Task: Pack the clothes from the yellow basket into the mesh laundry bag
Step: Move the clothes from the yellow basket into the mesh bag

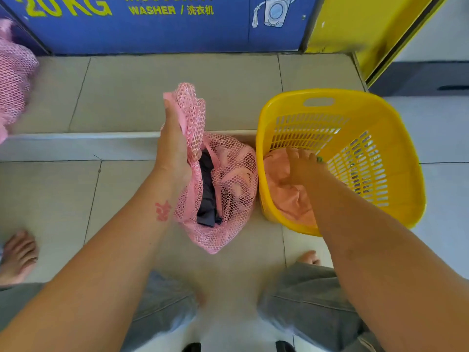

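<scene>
A pink mesh laundry bag (228,189) stands on the tiled floor at centre, with dark and pink clothes showing inside it. My left hand (175,146) grips the bag's upper edge and holds it up, mouth open toward the right. Right beside it sits the yellow basket (380,138). An orange-pink garment (281,186) lies in the basket's bottom. My right hand (303,163) reaches down into the basket, fingers pressed on this garment; the closing of the fingers is not clear.
A blue washer front (152,26) rises behind a low tiled step (177,92). A yellow panel (355,24) stands at back right. Another pink mesh bag (12,72) sits at far left. My bare feet (17,255) and grey-trousered knees (304,301) are below.
</scene>
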A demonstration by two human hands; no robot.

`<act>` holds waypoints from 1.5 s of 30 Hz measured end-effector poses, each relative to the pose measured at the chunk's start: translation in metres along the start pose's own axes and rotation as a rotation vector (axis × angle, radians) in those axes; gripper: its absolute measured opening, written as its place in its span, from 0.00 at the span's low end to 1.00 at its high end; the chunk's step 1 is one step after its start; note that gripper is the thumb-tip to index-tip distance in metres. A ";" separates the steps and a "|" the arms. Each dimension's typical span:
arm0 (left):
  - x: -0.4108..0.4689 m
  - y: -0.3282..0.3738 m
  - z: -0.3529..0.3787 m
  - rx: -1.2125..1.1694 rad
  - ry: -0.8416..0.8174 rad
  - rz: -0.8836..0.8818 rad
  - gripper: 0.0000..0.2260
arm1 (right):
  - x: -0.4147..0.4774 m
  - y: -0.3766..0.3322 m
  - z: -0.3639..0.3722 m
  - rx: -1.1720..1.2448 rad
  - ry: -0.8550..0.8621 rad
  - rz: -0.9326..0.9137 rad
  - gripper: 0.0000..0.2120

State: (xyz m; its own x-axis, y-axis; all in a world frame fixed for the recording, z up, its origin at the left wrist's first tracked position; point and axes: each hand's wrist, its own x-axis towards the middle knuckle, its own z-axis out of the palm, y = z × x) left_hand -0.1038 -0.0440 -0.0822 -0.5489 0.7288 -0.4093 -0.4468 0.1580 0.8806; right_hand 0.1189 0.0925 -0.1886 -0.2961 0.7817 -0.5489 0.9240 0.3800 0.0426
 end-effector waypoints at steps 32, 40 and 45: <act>-0.032 0.025 -0.035 0.049 0.019 -0.018 0.33 | -0.095 0.005 -0.108 1.022 0.793 -0.158 0.01; -0.035 0.038 -0.047 0.027 0.003 0.044 0.33 | -0.171 -0.042 -0.193 1.106 1.039 -0.512 0.08; -0.034 0.045 -0.049 -0.041 0.005 0.036 0.33 | -0.169 -0.099 -0.180 1.000 0.923 -0.664 0.04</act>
State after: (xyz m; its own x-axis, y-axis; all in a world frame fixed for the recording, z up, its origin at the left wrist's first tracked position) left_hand -0.1398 -0.0939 -0.0401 -0.5683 0.7305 -0.3788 -0.4550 0.1045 0.8843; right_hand 0.0337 0.0123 0.0504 -0.4055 0.7802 0.4764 0.2325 0.5920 -0.7717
